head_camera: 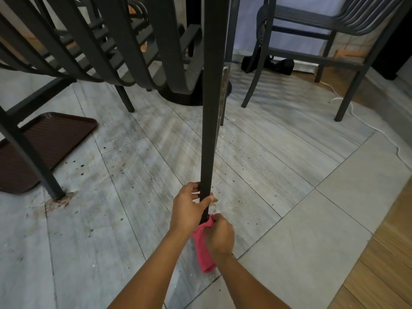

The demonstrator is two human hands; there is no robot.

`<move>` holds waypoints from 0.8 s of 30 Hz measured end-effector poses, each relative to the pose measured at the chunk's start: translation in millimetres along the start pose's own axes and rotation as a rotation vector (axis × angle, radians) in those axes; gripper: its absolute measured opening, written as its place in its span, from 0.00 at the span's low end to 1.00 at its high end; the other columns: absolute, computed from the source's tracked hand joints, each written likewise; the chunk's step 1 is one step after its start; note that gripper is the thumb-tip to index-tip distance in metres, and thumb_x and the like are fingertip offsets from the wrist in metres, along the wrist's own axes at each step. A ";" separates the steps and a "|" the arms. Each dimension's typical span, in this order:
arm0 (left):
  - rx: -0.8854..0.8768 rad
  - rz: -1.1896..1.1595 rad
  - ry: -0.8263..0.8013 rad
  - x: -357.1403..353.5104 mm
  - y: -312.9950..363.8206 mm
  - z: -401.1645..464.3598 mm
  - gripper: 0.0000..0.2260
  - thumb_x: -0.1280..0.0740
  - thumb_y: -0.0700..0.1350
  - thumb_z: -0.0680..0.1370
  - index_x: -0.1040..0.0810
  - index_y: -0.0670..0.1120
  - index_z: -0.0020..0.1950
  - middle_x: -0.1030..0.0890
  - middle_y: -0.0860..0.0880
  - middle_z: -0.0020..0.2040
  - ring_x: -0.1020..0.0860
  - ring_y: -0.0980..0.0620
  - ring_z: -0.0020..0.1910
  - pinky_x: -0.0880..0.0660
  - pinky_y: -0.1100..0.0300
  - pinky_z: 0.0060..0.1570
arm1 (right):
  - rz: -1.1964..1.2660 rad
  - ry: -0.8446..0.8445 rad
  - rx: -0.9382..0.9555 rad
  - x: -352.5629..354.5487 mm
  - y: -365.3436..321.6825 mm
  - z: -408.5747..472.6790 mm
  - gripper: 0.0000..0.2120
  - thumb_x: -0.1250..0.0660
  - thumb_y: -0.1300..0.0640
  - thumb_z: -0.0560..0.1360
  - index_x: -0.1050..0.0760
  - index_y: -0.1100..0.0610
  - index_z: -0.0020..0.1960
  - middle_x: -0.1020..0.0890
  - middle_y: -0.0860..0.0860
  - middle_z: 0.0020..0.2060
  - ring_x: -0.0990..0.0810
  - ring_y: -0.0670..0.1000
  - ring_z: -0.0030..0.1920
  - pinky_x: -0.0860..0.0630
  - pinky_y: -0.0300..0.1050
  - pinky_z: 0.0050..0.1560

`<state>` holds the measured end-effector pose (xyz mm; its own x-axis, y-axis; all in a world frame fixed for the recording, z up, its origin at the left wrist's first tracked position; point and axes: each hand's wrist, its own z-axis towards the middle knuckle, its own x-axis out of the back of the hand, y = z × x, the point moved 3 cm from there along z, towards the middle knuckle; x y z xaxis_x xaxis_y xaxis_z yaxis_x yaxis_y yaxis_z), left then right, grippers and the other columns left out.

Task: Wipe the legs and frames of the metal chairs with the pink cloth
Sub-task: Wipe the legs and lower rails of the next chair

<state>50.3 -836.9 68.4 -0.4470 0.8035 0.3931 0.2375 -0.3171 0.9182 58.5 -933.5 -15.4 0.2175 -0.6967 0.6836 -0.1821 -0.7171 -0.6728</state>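
A dark metal chair leg (pixel 210 121) runs straight down the middle of the view. My left hand (pixel 189 207) grips it low down, fingers curled round the bar. Just below, my right hand (pixel 219 236) holds the pink cloth (pixel 202 248) against the bottom end of the leg; the cloth hangs down under the hand. The leg's foot is hidden behind hands and cloth. The chair's curved slatted back (pixel 107 52) fills the upper left.
A brown tray (pixel 55 139) lies on the tiled floor at left, beside another chair leg (pixel 33 157). A second metal chair (pixel 323 41) stands at the upper right, with a white cable (pixel 365 123) on the floor and a round table base (pixel 191 94) behind.
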 end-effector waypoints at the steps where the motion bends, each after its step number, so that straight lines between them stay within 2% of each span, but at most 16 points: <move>1: 0.005 -0.003 -0.003 0.1 1.0 -2.1 0.18 0.27 0.44 0.72 0.25 0.46 0.60 0.23 0.55 0.51 0.24 0.57 0.48 0.28 0.73 0.38 | -0.018 -0.003 0.007 4.3 0.1 -2.2 0.09 0.39 0.61 0.76 0.22 0.54 0.53 0.17 0.50 0.45 0.19 0.50 0.44 0.27 0.39 0.38; 4: 0.023 -0.008 -0.005 0.1 4.6 -8.0 0.19 0.28 0.45 0.73 0.27 0.46 0.62 0.25 0.54 0.52 0.25 0.56 0.49 0.29 0.73 0.39 | -0.028 -0.008 0.056 22.2 -2.2 -10.3 0.12 0.38 0.61 0.75 0.21 0.50 0.53 0.17 0.47 0.44 0.19 0.49 0.43 0.27 0.38 0.38; 6: 0.038 0.001 0.011 1.5 6.8 -12.5 0.19 0.29 0.45 0.73 0.28 0.46 0.62 0.25 0.53 0.53 0.25 0.55 0.50 0.29 0.70 0.43 | 0.005 -0.018 0.116 37.5 -6.3 -14.9 0.11 0.38 0.63 0.74 0.20 0.51 0.49 0.17 0.47 0.41 0.22 0.47 0.39 0.27 0.40 0.35; 8: 0.053 -0.006 0.036 3.4 9.3 -18.4 0.18 0.29 0.46 0.74 0.28 0.47 0.62 0.25 0.52 0.54 0.25 0.53 0.51 0.30 0.66 0.45 | 0.030 -0.032 0.163 52.8 -11.4 -18.9 0.12 0.38 0.65 0.74 0.20 0.53 0.51 0.17 0.49 0.43 0.24 0.46 0.38 0.29 0.38 0.36; 11: 0.087 -0.037 0.069 6.2 18.4 -31.5 0.14 0.30 0.45 0.74 0.28 0.49 0.58 0.25 0.52 0.53 0.25 0.53 0.50 0.31 0.71 0.40 | 0.045 -0.035 0.189 71.1 -18.3 -23.1 0.15 0.37 0.66 0.75 0.22 0.54 0.59 0.19 0.50 0.53 0.22 0.47 0.47 0.28 0.35 0.46; 13: 0.117 -0.057 0.072 8.0 29.9 -42.6 0.13 0.31 0.43 0.75 0.28 0.48 0.58 0.25 0.52 0.52 0.24 0.53 0.49 0.30 0.72 0.37 | 0.029 -0.038 0.202 88.4 -26.5 -29.5 0.18 0.35 0.66 0.74 0.23 0.54 0.61 0.23 0.52 0.55 0.22 0.49 0.49 0.28 0.34 0.48; 16: 0.144 -0.083 0.062 14.2 55.9 -61.2 0.13 0.32 0.42 0.76 0.27 0.47 0.59 0.24 0.52 0.50 0.24 0.57 0.45 0.28 0.76 0.37 | 0.019 -0.037 0.214 123.1 -47.2 -43.5 0.18 0.33 0.65 0.72 0.23 0.53 0.60 0.25 0.52 0.53 0.22 0.51 0.48 0.28 0.35 0.48; 18: 0.167 -0.077 0.046 21.3 77.9 -72.8 0.12 0.33 0.42 0.76 0.27 0.48 0.59 0.23 0.53 0.50 0.24 0.60 0.45 0.28 0.76 0.38 | 0.026 -0.024 0.216 143.7 -63.4 -55.0 0.17 0.32 0.62 0.71 0.21 0.49 0.57 0.23 0.49 0.50 0.21 0.50 0.48 0.28 0.35 0.47; 21: 0.190 -0.051 0.015 35.5 119.1 -87.6 0.12 0.33 0.42 0.77 0.26 0.49 0.59 0.22 0.52 0.53 0.23 0.59 0.46 0.27 0.72 0.42 | 0.011 0.028 0.220 173.2 -88.2 -73.0 0.14 0.30 0.57 0.68 0.21 0.44 0.51 0.21 0.42 0.49 0.20 0.43 0.48 0.23 0.37 0.47; 24: 0.214 -0.029 -0.035 51.1 167.2 -100.7 0.14 0.34 0.41 0.77 0.27 0.47 0.63 0.22 0.51 0.57 0.23 0.55 0.50 0.24 0.60 0.53 | 0.018 0.033 0.233 212.0 -119.9 -93.6 0.16 0.30 0.59 0.69 0.21 0.45 0.54 0.20 0.44 0.51 0.21 0.44 0.49 0.22 0.41 0.49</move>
<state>-19.7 -899.7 247.0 -0.4267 0.8289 0.3616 0.4047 -0.1826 0.8960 36.7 -997.2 236.7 0.1845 -0.7121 0.6774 0.0414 -0.6829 -0.7293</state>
